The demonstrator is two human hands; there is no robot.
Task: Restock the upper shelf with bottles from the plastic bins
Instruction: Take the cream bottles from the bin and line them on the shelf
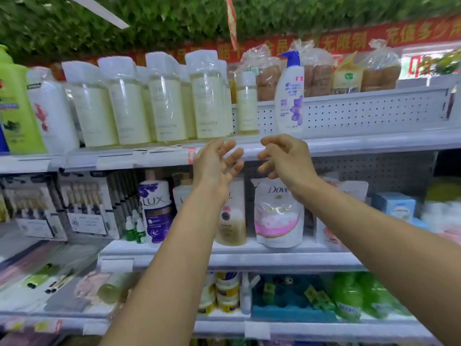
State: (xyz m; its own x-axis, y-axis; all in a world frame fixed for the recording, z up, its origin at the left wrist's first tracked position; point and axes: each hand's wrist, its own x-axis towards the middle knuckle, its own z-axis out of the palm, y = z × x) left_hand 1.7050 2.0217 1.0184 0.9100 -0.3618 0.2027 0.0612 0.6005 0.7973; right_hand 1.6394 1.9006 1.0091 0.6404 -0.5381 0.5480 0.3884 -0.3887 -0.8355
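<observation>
Both hands hang empty before the upper shelf [349,143]: left hand [217,163] with fingers spread, right hand [284,156] loosely curled. The bottles [164,101] stand shrink-wrapped there; likely heavy, rigid, slick, best gripped around the body. No bins show.

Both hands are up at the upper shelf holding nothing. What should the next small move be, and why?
Probably lower both hands to fetch another bottle. The left hand and right hand are empty, and the upper shelf is bare to the right of the pump bottle. The bins are out of view.
</observation>
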